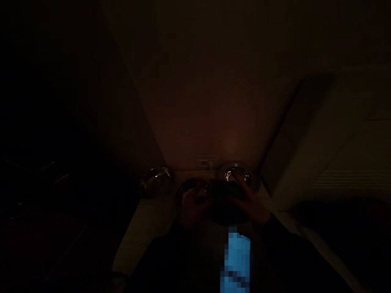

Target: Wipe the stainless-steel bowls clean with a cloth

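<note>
The view is very dark. Between my two hands is a dark, slightly greenish object [227, 209] whose kind I cannot make out. My right hand [252, 205] is at its right side, the thumb across its front and a long finger stretched past its top edge over a shiny round metal dish [254, 176]. Over a second shiny metal bowl [180, 190], my left hand [192, 209] is at the object's left side. Its fingers are mostly lost in shadow, so whether it grips anything does not show.
A third metal bowl [156, 182] stands at the left on the pale surface [137, 228]. A small fitting [207, 162] is low on the back wall [195, 101]. At the bottom glows a blue, pixelated patch [236, 260]. A pale panel [336, 162] rises at the right.
</note>
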Demonstrator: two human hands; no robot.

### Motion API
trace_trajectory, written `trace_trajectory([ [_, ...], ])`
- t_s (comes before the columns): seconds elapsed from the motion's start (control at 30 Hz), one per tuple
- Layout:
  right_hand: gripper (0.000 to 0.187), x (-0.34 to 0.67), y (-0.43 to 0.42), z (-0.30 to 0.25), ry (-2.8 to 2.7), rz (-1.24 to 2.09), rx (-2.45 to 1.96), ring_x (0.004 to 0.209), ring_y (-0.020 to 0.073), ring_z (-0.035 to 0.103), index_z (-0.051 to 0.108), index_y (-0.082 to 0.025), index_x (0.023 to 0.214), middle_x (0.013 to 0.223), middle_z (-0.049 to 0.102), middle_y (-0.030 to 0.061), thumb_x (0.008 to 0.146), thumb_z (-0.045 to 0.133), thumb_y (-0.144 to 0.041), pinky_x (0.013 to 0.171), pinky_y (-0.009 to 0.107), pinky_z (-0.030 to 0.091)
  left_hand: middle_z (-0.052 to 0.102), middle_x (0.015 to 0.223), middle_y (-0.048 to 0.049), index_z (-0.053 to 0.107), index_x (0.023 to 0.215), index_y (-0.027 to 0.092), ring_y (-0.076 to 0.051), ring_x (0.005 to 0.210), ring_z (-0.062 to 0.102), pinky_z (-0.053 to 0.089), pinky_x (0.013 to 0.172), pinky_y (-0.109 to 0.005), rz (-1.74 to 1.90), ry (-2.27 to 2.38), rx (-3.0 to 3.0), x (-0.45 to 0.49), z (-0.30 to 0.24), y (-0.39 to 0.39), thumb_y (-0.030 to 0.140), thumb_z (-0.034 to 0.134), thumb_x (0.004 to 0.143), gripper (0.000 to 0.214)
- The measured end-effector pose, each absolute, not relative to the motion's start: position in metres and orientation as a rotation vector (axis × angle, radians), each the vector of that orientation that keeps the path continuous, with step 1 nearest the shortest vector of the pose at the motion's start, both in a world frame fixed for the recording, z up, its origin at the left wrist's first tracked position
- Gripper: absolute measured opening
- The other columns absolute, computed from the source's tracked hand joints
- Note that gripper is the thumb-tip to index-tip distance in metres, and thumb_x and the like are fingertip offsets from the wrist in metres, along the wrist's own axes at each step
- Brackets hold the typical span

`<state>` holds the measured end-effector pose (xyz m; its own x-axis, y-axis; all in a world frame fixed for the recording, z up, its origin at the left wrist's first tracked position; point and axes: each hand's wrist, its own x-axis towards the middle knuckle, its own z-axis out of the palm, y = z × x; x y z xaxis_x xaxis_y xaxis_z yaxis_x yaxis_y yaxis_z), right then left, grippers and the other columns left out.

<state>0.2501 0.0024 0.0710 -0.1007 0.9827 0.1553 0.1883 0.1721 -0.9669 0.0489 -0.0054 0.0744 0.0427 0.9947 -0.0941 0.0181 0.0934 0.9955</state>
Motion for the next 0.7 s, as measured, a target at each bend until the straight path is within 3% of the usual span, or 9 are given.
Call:
trace_trajectory([
  [0.1, 0.053, 0.25, 0.004, 0.074, -1.427, 1.105, -1.155, 0.123, 0.024, 0.051, 0.057, -0.028, 0.126, 0.13, 0.058, 0.0022, 0.075, 0.062, -0.044, 0.104, 0.039, 0.041, 0.067, 0.114, -0.0106, 0.059, 0.12, 0.014, -0.025, 0.107, 0.062, 0.048, 0.093, -0.04, 1.118, 1.239, 1.281, 0.046, 0.077, -0.003, 0.029, 0.062, 0.07, 0.051],
  [0.2, 0.043, 0.25, 0.004, 0.071, -1.481, 1.174, -1.148, 0.113, 0.0251, 0.058, 0.064, -0.027, 0.116, 0.12, 0.065, 0.0034, 0.077, 0.059, -0.045, 0.1, 0.041, 0.044, 0.067, 0.114, -0.0107, 0.065, 0.112, 0.015, -0.026, 0.109, 0.06, 0.045, 0.097, -0.04, 1.055, 1.253, 1.459, 0.042, 0.075, -0.001, 0.025, 0.063, 0.068, 0.045],
  [0.37, 0.065, 0.246, 0.005, 0.063, -1.668, 1.056, -1.202, 0.114, 0.0285, 0.056, 0.057, -0.022, 0.126, 0.124, 0.062, 0.0077, 0.063, 0.07, -0.032, 0.1, 0.045, 0.043, 0.065, 0.117, -0.012, 0.065, 0.114, 0.017, -0.027, 0.113, 0.057, 0.041, 0.1, -0.045, 1.008, 1.456, 1.626, 0.039, 0.072, -0.005, 0.022, 0.065, 0.068, 0.046],
  [0.53, 0.019, 0.248, 0.002, 0.07, -1.764, 0.927, -1.252, 0.105, 0.0281, 0.059, 0.073, -0.024, 0.082, 0.105, 0.066, 0.008, 0.066, 0.069, -0.032, 0.096, 0.044, 0.044, 0.066, 0.106, -0.0098, 0.074, 0.085, 0.02, -0.025, 0.106, 0.058, 0.043, 0.098, -0.042, 0.993, 1.514, 1.676, 0.037, 0.077, -0.007, 0.025, 0.068, 0.067, 0.02],
  [0.6, 0.017, 0.247, -0.001, 0.076, -1.712, 0.939, -1.209, 0.108, 0.0288, 0.057, 0.07, -0.023, 0.074, 0.106, 0.065, 0.0071, 0.061, 0.073, -0.035, 0.095, 0.043, 0.044, 0.067, 0.11, -0.0087, 0.074, 0.082, 0.02, -0.025, 0.109, 0.058, 0.043, 0.098, -0.04, 1.035, 1.441, 1.606, 0.037, 0.076, -0.006, 0.025, 0.07, 0.065, 0.018],
  [0.7, 0.026, 0.244, -0.006, 0.078, -1.554, 1.107, -1.168, 0.096, 0.0265, 0.062, 0.064, -0.023, 0.081, 0.096, 0.068, 0.0048, 0.062, 0.073, -0.038, 0.086, 0.041, 0.05, 0.069, 0.107, -0.0078, 0.072, 0.088, 0.02, -0.023, 0.106, 0.06, 0.045, 0.096, -0.039, 1.031, 1.324, 1.523, 0.04, 0.073, -0.004, 0.028, 0.067, 0.068, 0.022],
])
